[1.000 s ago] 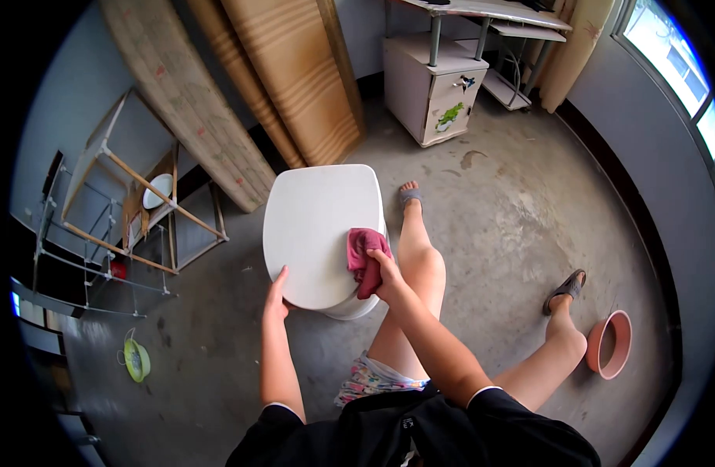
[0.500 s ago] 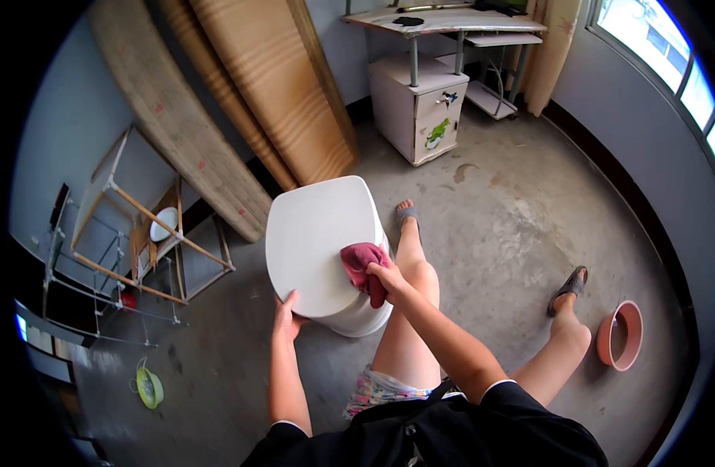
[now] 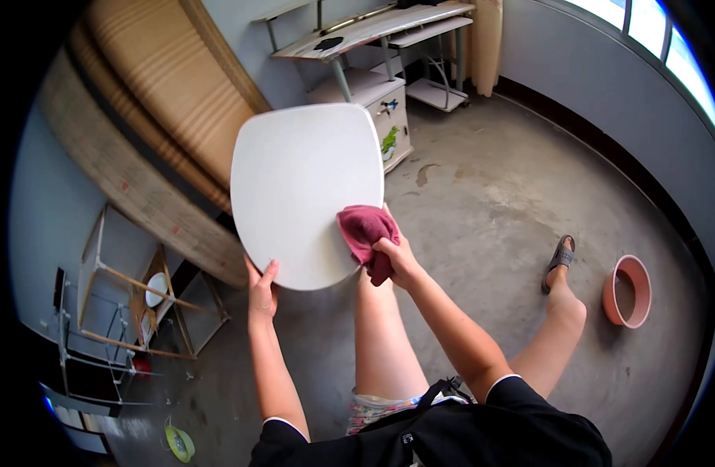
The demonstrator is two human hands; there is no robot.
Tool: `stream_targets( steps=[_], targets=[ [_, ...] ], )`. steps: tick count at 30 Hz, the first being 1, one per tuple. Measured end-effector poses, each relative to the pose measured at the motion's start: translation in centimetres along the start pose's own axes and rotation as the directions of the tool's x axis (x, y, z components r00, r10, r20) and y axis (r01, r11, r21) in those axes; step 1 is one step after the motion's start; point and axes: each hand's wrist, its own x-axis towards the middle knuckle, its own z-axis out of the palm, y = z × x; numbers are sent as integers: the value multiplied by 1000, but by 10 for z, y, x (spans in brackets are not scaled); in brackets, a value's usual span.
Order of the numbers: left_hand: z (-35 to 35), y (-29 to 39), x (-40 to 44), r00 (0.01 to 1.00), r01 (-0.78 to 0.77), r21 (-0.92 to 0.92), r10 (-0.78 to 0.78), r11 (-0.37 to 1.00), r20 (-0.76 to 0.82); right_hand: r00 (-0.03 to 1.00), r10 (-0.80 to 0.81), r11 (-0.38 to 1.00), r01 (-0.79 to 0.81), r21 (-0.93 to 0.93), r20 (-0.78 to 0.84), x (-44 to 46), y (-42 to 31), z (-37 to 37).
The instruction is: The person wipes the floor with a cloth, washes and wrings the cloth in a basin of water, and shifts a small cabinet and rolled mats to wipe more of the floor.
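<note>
One left hand (image 3: 262, 289) grasps the near-left edge of one white, flat, rounded-square panel (image 3: 303, 179), before the person's body. One right hand (image 3: 397, 258) clenches one dark-pink fabric cloth (image 3: 364, 227) against the panel's near-right edge.

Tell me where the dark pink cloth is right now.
Near the middle of the head view, the dark pink cloth is bunched in the right hand, at the lower right edge of the white panel.
</note>
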Motion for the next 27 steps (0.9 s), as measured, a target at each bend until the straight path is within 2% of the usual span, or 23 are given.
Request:
stream_targets(
  steps=[2, 5, 8, 9, 10, 12, 14, 17, 19, 22, 23, 26, 27],
  targets=[
    [38, 6, 21, 989, -105, 29, 101, 994, 113, 995, -64, 998, 64, 6, -72, 2, -21, -20],
    [88, -9, 57, 966, -113, 13, 106, 994, 236, 973, -196, 980, 199, 12, -121, 3, -56, -54],
    [150, -31, 77, 932, -116, 1, 108, 993, 346, 957, -203, 978, 209, 8, -206, -7, -94, -86],
    [170, -43, 81, 919, -102, -25, 104, 994, 381, 938, -274, 961, 276, -21, -212, -3, -97, -109],
    [188, -55, 85, 905, -87, -51, 101, 995, 413, 934, -245, 969, 244, -34, -260, -10, -111, -123],
    [211, -101, 102, 895, -103, -21, 102, 994, 433, 904, -284, 959, 260, -116, -319, -10, -119, -170],
    [240, -136, 102, 902, 0, -21, 9, 1000, 431, 899, -156, 986, 118, -118, -410, -20, -140, -192],
    [260, -182, 105, 898, 97, -79, -53, 992, 437, 867, -234, 970, 181, -161, -440, -15, -144, -222],
    [268, -199, 102, 892, 224, -84, -170, 971, 418, 878, -120, 987, 53, -154, -463, -15, -145, -244],
    [279, -219, 104, 875, 315, -61, -264, 947, 406, 852, -52, 994, -7, -112, -520, -15, -138, -275],
    [281, -226, 107, 862, 354, -34, -312, 935, 400, 847, -41, 996, -9, -91, -529, -14, -133, -286],
    [284, -247, 117, 878, 338, -21, -307, 941, 367, 822, -90, 995, 45, -93, -563, -4, -128, -295],
    [286, -245, 120, 859, 395, -41, -353, 918, 371, 825, -86, 995, 40, -95, -558, 2, -129, -297]
  ],
)
